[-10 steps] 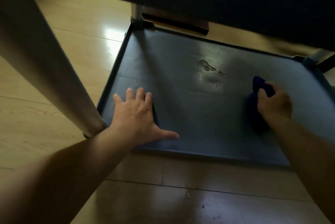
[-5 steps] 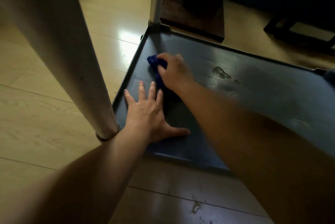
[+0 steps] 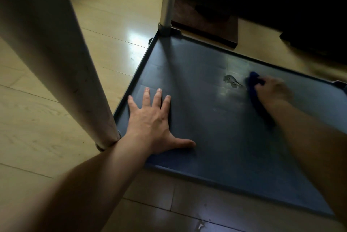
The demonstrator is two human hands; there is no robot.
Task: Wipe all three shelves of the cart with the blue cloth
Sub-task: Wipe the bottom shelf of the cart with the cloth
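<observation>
Bottom-shelf wiping: right hand (image 3: pixel 273 90) clenches the blue cloth (image 3: pixel 253 83) at 2 o'clock, left hand (image 3: pixel 152 121) splayed flat; next, scrub the adjacent scuff mark (image 3: pixel 231 80).

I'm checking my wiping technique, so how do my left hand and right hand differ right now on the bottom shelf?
The left hand lies flat and open, fingers spread, near the left edge of the bottom shelf; the right hand is closed around the blue cloth toward the far right. The left hand holds nothing and looks sharp; the right hand is motion-blurred. Both press down on the same shelf.
</observation>
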